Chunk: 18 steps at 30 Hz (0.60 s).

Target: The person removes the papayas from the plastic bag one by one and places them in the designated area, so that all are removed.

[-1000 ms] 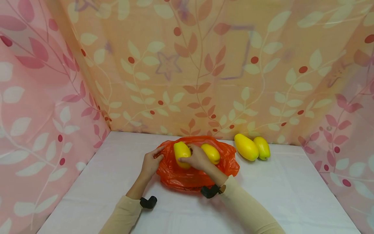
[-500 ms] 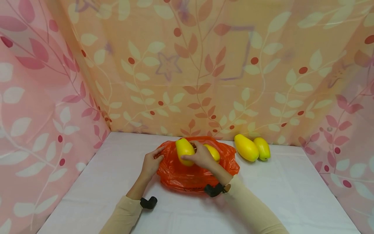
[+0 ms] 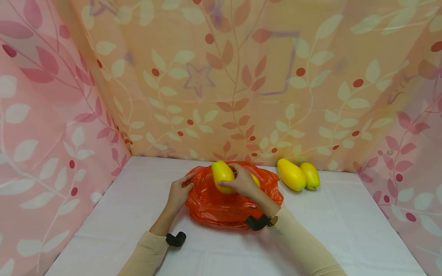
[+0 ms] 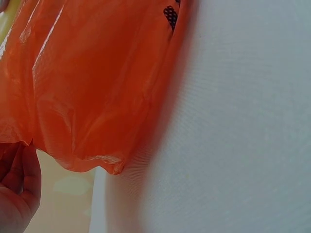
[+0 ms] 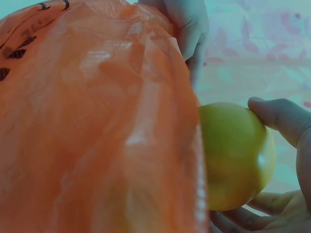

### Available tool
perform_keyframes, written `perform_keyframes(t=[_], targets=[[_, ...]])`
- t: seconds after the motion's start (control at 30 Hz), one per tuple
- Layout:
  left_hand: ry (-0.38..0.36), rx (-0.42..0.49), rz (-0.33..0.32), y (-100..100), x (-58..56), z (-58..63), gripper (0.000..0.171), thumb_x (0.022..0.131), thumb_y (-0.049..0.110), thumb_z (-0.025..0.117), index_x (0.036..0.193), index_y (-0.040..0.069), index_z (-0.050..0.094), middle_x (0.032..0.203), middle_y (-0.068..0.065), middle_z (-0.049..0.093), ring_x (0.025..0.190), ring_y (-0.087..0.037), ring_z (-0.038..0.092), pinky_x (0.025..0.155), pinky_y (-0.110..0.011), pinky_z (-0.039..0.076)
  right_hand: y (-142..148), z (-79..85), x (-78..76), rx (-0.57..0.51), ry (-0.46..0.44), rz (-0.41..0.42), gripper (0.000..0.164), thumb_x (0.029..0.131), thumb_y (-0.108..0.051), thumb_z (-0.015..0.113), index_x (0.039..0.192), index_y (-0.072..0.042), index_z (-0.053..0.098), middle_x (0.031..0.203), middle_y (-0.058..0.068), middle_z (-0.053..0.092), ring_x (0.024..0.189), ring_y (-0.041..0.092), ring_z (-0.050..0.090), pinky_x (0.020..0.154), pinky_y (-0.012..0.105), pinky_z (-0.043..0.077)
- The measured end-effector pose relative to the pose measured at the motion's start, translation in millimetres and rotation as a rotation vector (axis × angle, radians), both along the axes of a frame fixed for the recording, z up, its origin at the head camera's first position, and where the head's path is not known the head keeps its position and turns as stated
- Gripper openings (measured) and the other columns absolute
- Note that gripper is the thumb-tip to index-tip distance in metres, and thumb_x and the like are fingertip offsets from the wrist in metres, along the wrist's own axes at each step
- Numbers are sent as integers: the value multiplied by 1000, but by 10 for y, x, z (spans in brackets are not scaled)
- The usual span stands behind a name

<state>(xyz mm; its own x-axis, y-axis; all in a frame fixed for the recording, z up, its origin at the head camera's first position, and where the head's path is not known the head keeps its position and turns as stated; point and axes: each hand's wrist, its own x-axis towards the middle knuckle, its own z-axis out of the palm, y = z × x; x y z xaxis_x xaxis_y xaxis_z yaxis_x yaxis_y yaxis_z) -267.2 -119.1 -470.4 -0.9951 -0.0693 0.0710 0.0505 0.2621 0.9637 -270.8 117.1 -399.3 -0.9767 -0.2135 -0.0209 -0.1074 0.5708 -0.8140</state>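
My right hand (image 3: 241,182) grips a yellow papaya (image 3: 221,174) over the mouth of a red plastic bag (image 3: 214,212). In the right wrist view, thumb and fingers lie on either side of the papaya (image 5: 235,160), whose left side is hidden behind the bag (image 5: 107,131). My left hand (image 3: 178,194) holds the bag's left rim; in the left wrist view the fingers (image 4: 31,174) pinch the edge of the plastic (image 4: 92,97). A second papaya (image 3: 256,179) shows in the bag, mostly covered by my right hand.
Two more yellow papayas, a larger one (image 3: 291,175) and a smaller one (image 3: 310,175), lie side by side at the back right of the white tabletop (image 3: 338,222). Leaf-patterned cloth (image 3: 238,76) hangs behind the table and along both sides.
My right hand has moved a little to the right and up with the papaya, covering more of the one behind it. My left hand has stayed at the bag's rim.
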Motion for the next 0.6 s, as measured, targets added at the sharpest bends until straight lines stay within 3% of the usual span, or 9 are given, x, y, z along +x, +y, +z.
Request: perform_keyframes(t=[0.6], targets=[[-4,3,-7,-2,9,12,41,93,0,57,134,7,60,146,-18,49,140,-32,41,111,-47,40,74,50,-23,38,32,3,76,76,-40,81,138,-10,50,122,9,61,103,24,59,86,38,55]])
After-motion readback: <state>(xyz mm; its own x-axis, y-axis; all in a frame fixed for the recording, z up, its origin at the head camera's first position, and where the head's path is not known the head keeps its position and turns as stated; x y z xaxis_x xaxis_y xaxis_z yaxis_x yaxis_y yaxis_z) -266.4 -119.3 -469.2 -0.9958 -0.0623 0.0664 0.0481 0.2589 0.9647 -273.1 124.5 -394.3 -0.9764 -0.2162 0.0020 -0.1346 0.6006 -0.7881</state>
